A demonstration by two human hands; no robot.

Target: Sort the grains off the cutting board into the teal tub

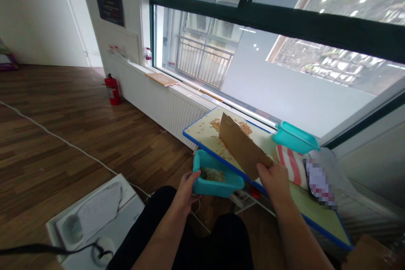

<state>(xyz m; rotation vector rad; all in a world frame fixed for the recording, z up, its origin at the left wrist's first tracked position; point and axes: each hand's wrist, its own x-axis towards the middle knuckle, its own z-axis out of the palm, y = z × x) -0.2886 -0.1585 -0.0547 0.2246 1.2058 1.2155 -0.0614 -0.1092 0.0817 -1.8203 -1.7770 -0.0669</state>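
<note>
By the window (303, 25), at the near edge of the tabletop (201, 129), I log a teal tub (218, 189) with grain inside. The left hand (187, 186) grips its left end, thumb over the rim. The right hand (274, 178) is closed on the near end of a cardboard piece (239, 145), tilted on edge over the tabletop. Loose grains (244, 128) lie on both sides of it; striped cloth (291, 163) to its right.

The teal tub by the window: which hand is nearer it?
Right. The right hand, gripping cardboard, is short of the window tub; the left hand is farther off, holding the other tub.
</note>
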